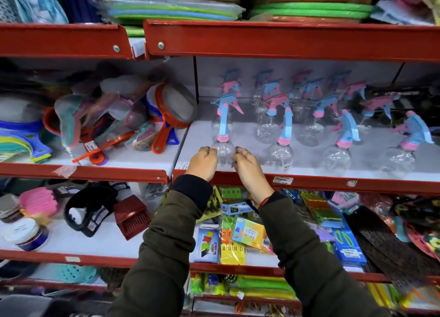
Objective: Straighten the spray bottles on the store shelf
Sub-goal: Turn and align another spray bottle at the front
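1. Both hands cup the clear plastic spray bottle with the blue-and-pink trigger head (222, 147), which sits at the near-left corner of the white shelf with the red front lip (309, 183).
2. Left hand (204, 162) fingers curl against its left side; right hand (246, 168) fingers press its right side.
3. There's open shelf between it and the next clear bottle (278, 156) to the right.

Bottles (281, 135) in rows on shelf (309, 181), front-left bottle (222, 150) between left hand (203, 162) and right hand (247, 166) at the shelf's front edge, strainers (166, 116) piled to the left, packets (238, 233) on the shelf below.
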Available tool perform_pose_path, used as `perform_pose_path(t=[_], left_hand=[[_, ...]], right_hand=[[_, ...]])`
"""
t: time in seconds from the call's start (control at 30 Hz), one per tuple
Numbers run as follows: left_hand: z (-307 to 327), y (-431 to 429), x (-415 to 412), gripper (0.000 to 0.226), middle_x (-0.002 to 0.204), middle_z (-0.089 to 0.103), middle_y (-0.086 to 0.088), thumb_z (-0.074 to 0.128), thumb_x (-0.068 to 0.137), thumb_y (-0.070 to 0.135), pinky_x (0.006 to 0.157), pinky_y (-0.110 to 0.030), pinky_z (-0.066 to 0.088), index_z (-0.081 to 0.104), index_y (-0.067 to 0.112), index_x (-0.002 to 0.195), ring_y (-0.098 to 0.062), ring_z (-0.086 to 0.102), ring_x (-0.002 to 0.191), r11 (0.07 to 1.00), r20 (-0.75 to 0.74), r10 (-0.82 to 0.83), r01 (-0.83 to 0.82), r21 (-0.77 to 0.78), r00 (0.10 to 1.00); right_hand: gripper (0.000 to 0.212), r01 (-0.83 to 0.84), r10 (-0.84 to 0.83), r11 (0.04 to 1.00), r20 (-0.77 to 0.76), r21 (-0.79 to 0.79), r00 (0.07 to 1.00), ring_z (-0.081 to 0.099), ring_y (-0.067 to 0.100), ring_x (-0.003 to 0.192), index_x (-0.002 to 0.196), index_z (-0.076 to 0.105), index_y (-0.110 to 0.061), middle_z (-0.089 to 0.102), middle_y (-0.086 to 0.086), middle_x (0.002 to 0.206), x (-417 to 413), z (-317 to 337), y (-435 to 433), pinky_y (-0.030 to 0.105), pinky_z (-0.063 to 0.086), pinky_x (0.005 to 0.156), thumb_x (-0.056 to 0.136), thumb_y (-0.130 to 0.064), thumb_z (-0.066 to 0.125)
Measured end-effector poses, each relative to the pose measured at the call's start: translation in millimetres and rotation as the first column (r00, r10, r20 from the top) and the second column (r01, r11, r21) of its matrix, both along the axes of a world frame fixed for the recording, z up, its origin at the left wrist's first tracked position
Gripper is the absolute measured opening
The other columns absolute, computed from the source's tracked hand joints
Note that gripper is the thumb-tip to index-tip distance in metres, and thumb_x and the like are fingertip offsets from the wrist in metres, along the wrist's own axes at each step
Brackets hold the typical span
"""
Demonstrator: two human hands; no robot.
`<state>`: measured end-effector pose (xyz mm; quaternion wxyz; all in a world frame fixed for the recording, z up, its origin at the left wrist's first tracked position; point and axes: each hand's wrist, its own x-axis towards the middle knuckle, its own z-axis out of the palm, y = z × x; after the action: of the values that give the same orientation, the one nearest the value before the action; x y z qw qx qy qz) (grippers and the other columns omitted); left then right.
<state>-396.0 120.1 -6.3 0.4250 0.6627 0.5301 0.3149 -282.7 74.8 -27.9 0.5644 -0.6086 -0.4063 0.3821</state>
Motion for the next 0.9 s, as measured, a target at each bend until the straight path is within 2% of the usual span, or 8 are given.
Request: perform_pose_path(t=[0.1,0.17,0.23,0.3,0.43,0.5,0.7,0.9], left_hand=[[5.6,-2.4,-2.3,0.049,0.145,0.045,-0.016,0.031,0.097,0.032,0.1,-0.029,0.03,0.043,0.007,0.136,-0.029,0.041,0.132,1.0,-0.035,-0.007,0.006,-0.014,0.999],[7.1,-4.6,-3.7,0.05,0.149,0.041,-0.015,0.031,0.097,0.032,0.106,-0.03,0.028,0.039,0.008,0.14,-0.029,0.038,0.136,1.0,-0.026,0.001,-0.001,-0.005,1.0],[5.1,-6.8,-6.4,0.05,0.15,0.041,-0.012,0.031,0.097,0.032,0.107,-0.028,0.027,0.039,0.01,0.141,-0.027,0.038,0.136,0.998,0.009,0.062,-0.062,0.033,0.998],[2.0,-11.1,-9.1,0.045,0.141,0.051,-0.012,0.033,0.095,0.032,0.105,-0.027,0.031,0.049,0.011,0.132,-0.03,0.048,0.128,0.989,0.081,0.131,-0.135,0.053,0.988],[2.1,-17.1,-6.8,0.036,0.118,0.064,-0.012,0.036,0.093,0.036,0.103,-0.044,0.043,0.061,0.015,0.107,-0.032,0.061,0.109,0.994,0.168,0.101,-0.107,0.026,0.981],[7.6,-14.0,-6.1,0.034,0.115,0.065,-0.014,0.035,0.093,0.034,0.102,-0.044,0.043,0.062,0.015,0.101,-0.033,0.061,0.107,0.993,0.175,0.107,-0.113,0.023,0.979],[14.0,0.1,-2.7,0.043,0.132,0.059,-0.016,0.033,0.095,0.029,0.109,-0.044,0.038,0.059,0.008,0.122,-0.032,0.053,0.121,0.998,0.181,0.067,-0.064,-0.023,0.981],[1.9,-6.2,-2.7,0.043,0.128,0.062,-0.014,0.034,0.095,0.03,0.098,-0.028,0.036,0.063,0.008,0.119,-0.029,0.054,0.119,0.975,0.239,0.179,-0.204,0.083,0.954]], right_hand=[[0.023,-0.011,0.011,1.0,0.008,0.017,1.0,0.056,0.006,0.092,0.103,0.062,-0.026,0.063,-0.011,0.099,0.8,-1.1,-2.5,0.034,0.043,0.1,0.09,-0.017,0.045],[0.041,-0.008,0.008,1.0,0.039,0.0,0.999,0.056,0.014,0.112,0.131,0.053,-0.018,0.06,-0.006,0.119,0.0,1.5,-7.9,0.03,0.041,0.108,0.091,-0.02,0.044],[0.055,0.034,-0.035,0.999,0.08,0.009,0.996,0.052,0.022,0.122,0.147,0.036,-0.012,0.057,-0.008,0.123,-1.4,6.5,-12.4,0.01,0.043,0.09,0.093,-0.021,0.041],[0.055,0.054,-0.057,0.998,0.128,0.029,0.99,0.051,0.026,0.12,0.149,0.032,-0.012,0.058,-0.004,0.126,-2.2,12.8,-12.4,0.013,0.042,0.082,0.094,-0.019,0.039],[0.049,0.011,-0.018,0.999,0.176,0.037,0.984,0.05,0.018,0.124,0.145,0.038,-0.011,0.049,0.006,0.145,-5.4,19.3,-8.4,0.023,0.037,0.103,0.097,-0.017,0.036],[0.046,0.003,-0.013,0.999,0.204,0.049,0.979,0.054,0.024,0.123,0.141,0.044,-0.012,0.057,0.008,0.136,-5.0,16.0,-11.8,0.024,0.042,0.097,0.096,-0.017,0.036],[0.047,-0.008,0.001,1.0,0.239,0.026,0.971,0.047,0.012,0.128,0.141,0.046,-0.01,0.051,0.006,0.145,-1.8,10.9,-24.5,0.02,0.032,0.1,0.095,-0.02,0.041],[0.05,0.043,-0.049,0.999,0.242,0.032,0.969,0.043,0.006,0.111,0.145,0.039,-0.013,0.047,0.007,0.146,2.7,16.4,-14.6,0.014,0.033,0.092,0.095,-0.018,0.039]])
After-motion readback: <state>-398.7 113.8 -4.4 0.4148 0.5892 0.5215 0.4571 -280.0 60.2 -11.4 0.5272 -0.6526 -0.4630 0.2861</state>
